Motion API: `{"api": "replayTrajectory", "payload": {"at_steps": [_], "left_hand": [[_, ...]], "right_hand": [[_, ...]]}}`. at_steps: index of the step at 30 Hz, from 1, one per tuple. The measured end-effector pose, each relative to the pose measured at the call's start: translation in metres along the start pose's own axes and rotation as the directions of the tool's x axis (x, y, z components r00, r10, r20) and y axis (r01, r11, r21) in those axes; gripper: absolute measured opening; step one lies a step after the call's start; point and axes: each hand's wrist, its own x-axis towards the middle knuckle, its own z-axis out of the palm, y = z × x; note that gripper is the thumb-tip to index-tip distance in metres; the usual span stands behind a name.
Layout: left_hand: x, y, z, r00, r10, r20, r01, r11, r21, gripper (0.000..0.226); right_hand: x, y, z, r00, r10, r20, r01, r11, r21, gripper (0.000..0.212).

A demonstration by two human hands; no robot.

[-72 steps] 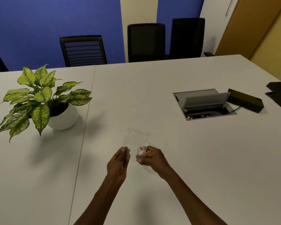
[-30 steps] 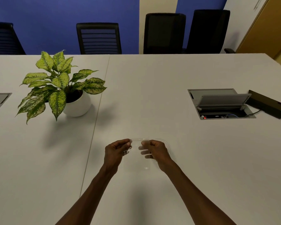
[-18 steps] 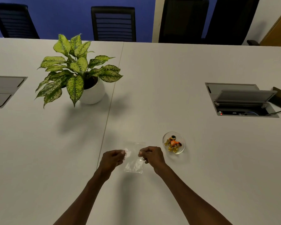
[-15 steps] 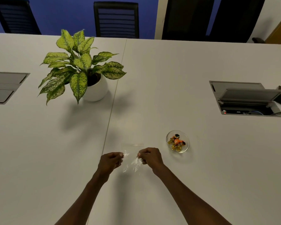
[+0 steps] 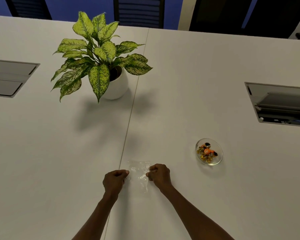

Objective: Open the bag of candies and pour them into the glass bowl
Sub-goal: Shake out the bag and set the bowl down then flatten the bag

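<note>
Table [image 5: 215,66], white and very big, fills most of the view, with one thin seam running down its middle. Three dark chairs [image 5: 139,13] stand behind its far edge. Two grey hatches are set into the top: one cable hatch [image 5: 10,77] at the left edge and one open hatch [image 5: 280,104] at the right edge. One potted plant [image 5: 100,56] with spotted green leaves sits in a round white pot, just left of the seam and far from the hands.

Two bare arms reach in from the bottom. The left hand [image 5: 115,180] and the right hand [image 5: 158,174] are both curled, each pinching one side of one clear plastic bag [image 5: 139,174]. The bag hangs crumpled between them, close over the table, and looks empty.

One small glass bowl [image 5: 209,151] sits on the table to the right of the right hand, apart from it. The candies [image 5: 206,152] lie in the bowl in a little heap: gold ones, one orange one and some dark bits. They are too small to count.
</note>
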Motion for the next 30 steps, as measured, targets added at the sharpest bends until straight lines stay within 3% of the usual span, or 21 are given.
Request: {"api": "replayTrajectory", "payload": {"at_steps": [3,5,8,10,12,14,17,20,30], "left_hand": [[0.004,-0.001,-0.001,0.999,0.048,-0.025,-0.046,0.996,0.081,0.013],[0.003,-0.002,-0.004,0.985,0.153,-0.08,-0.137,0.974,0.178,0.019],[0.001,-0.011,-0.012,0.921,0.386,-0.049,-0.36,0.893,0.272,0.024],[0.002,-0.019,-0.015,0.816,0.565,0.117,-0.561,0.728,0.395,0.034],[0.007,-0.025,-0.016,0.674,0.668,0.315,-0.717,0.489,0.497,0.045],[0.012,-0.025,-0.015,0.596,0.653,0.467,-0.779,0.331,0.532,0.054],[0.019,-0.027,-0.016,0.589,0.559,0.583,-0.793,0.262,0.55,0.063],[0.026,-0.032,-0.02,0.606,0.484,0.632,-0.781,0.206,0.59,0.065],[0.028,-0.036,-0.023,0.647,0.433,0.628,-0.749,0.209,0.629,0.06]], "right_hand": [[0.006,-0.001,0.002,1.0,-0.013,0.026,0.014,0.999,-0.047,0.028],[0.006,0.001,0.0,0.997,-0.065,0.033,0.069,0.988,-0.142,0.035],[-0.002,0.011,-0.002,0.94,-0.332,0.074,0.336,0.872,-0.355,0.046],[-0.007,0.02,-0.002,0.829,-0.529,0.182,0.539,0.665,-0.517,0.058],[-0.008,0.025,0.001,0.758,-0.562,0.331,0.629,0.494,-0.601,0.073],[-0.005,0.029,0.006,0.737,-0.513,0.44,0.657,0.389,-0.646,0.085],[0.0,0.035,0.012,0.755,-0.42,0.505,0.644,0.323,-0.694,0.095],[0.005,0.036,0.013,0.784,-0.373,0.497,0.612,0.331,-0.718,0.098],[0.009,0.037,0.014,0.774,-0.361,0.52,0.626,0.322,-0.71,0.098]]}}
